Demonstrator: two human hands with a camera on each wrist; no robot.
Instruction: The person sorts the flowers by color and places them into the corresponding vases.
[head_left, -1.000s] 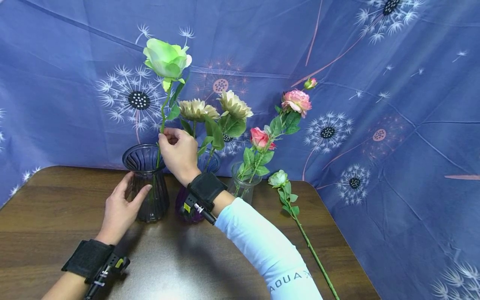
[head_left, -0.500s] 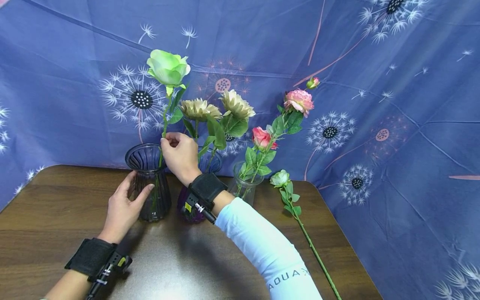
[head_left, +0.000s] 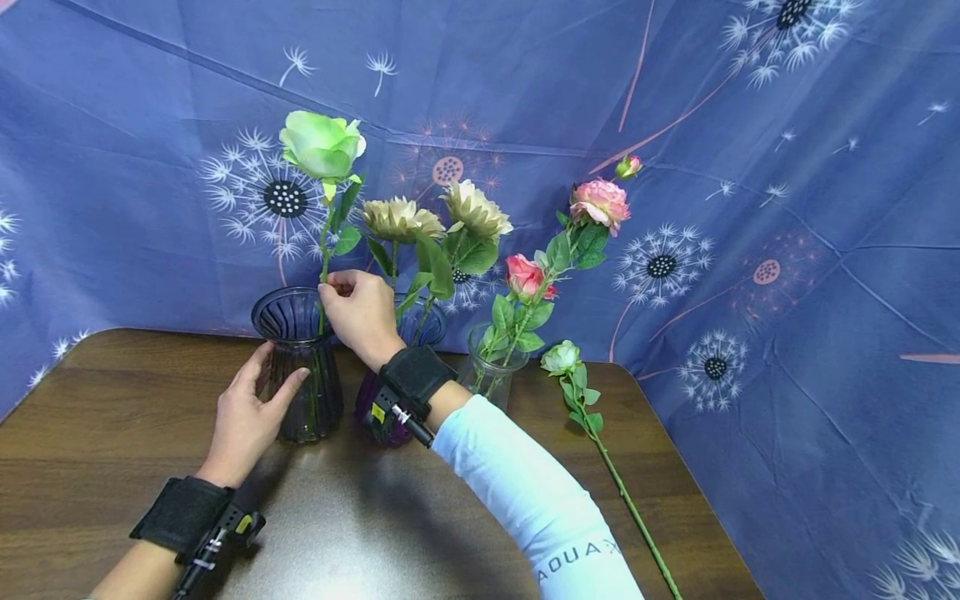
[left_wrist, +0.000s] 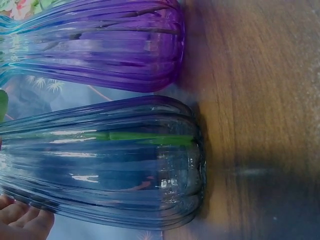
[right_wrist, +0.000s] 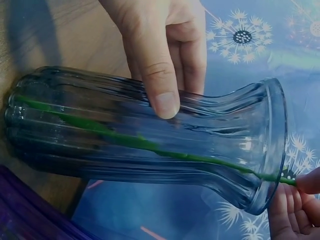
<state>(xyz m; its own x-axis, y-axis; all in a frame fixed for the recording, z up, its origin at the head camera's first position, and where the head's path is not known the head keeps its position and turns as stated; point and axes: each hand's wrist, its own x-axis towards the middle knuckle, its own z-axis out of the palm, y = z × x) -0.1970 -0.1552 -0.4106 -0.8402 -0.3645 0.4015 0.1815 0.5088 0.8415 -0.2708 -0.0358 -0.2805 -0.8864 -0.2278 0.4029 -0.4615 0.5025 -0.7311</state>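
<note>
My left hand (head_left: pixel 243 425) holds a dark blue ribbed glass vase (head_left: pixel 313 408), with the thumb on one side and the fingers partly hidden behind. A light green artificial rose (head_left: pixel 322 146) stands above the vase mouth. Its stem is pinched between thumb and fingertips of my right hand (head_left: pixel 363 317), just above the rim. Inside the glass, the green stem (left_wrist: pixel 155 138) runs down to the vase's bottom in the left wrist view. The right wrist view shows it slanting through the vase, with my left thumb (right_wrist: pixel 162 95) against the glass.
A purple-blue vase (left_wrist: pixel 125 45) with cream flowers (head_left: pixel 476 210) stands behind my right wrist. To its right, a clear glass vase (head_left: pixel 487 367) holds pink flowers (head_left: pixel 600 202). A pale green rose (head_left: pixel 560 357) lies on the wooden table (head_left: pixel 97 433). A blue dandelion-print cloth (head_left: pixel 810 333) hangs behind.
The green rose has come down a little, and my right hand has lowered slightly with it. In the last half second the bloom has shifted left. My left hand stays on the vase.
</note>
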